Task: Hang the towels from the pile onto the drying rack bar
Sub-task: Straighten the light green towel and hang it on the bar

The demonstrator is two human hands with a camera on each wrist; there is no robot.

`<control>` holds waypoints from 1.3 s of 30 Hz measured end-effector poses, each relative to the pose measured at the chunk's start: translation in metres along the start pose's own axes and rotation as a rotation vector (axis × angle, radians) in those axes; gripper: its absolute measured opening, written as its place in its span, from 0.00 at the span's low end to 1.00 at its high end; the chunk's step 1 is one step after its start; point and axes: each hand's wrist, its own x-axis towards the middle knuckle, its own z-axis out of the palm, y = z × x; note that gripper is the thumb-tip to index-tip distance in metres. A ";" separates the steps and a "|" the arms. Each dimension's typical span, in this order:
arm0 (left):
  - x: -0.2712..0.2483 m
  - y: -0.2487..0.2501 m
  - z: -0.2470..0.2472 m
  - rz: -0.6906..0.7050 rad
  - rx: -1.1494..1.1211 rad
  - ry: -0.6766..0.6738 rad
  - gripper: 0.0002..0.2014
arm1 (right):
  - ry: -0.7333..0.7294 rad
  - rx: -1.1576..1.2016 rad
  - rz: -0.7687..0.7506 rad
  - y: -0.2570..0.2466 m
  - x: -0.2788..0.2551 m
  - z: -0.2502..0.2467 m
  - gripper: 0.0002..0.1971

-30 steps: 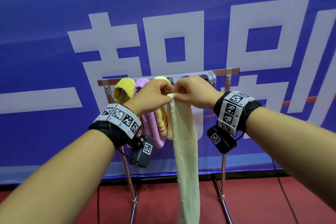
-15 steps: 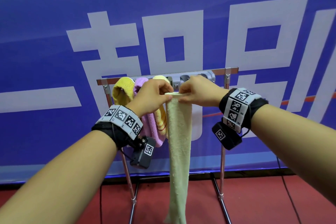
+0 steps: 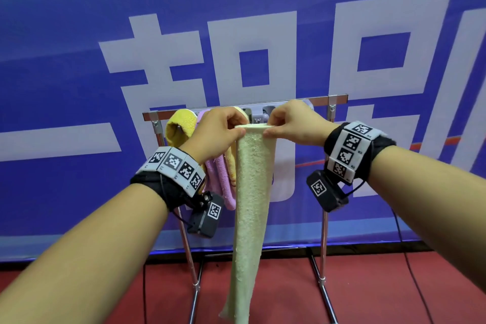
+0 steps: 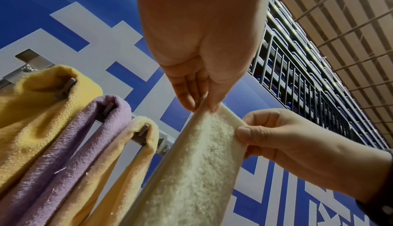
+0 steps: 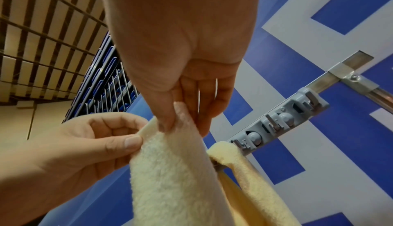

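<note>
Both hands (image 3: 255, 130) are pinching the cream towel (image 3: 251, 192) top edge; it should be kept taut and level approaching the hook bar (image 3: 265, 110).

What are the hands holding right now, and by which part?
Both the left hand and right hand pinch the cream towel by its top edge, one at each corner.

Indoor hall, blue printed banner (image 3: 79, 34), red floor (image 3: 368, 284), stacked crates (image 4: 297, 61)
</note>
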 end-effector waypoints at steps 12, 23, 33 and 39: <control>0.007 0.008 -0.003 -0.080 -0.051 -0.058 0.12 | 0.145 0.234 -0.013 -0.003 0.003 -0.001 0.09; 0.024 0.035 0.018 -0.019 0.177 -0.268 0.06 | 0.097 0.345 -0.016 0.007 -0.008 -0.001 0.15; 0.033 0.053 0.019 -0.119 0.202 -0.078 0.06 | -0.075 0.470 0.146 0.032 -0.024 0.013 0.28; 0.036 0.054 0.008 -0.115 0.249 -0.054 0.07 | -0.108 0.580 0.220 0.032 -0.032 0.026 0.28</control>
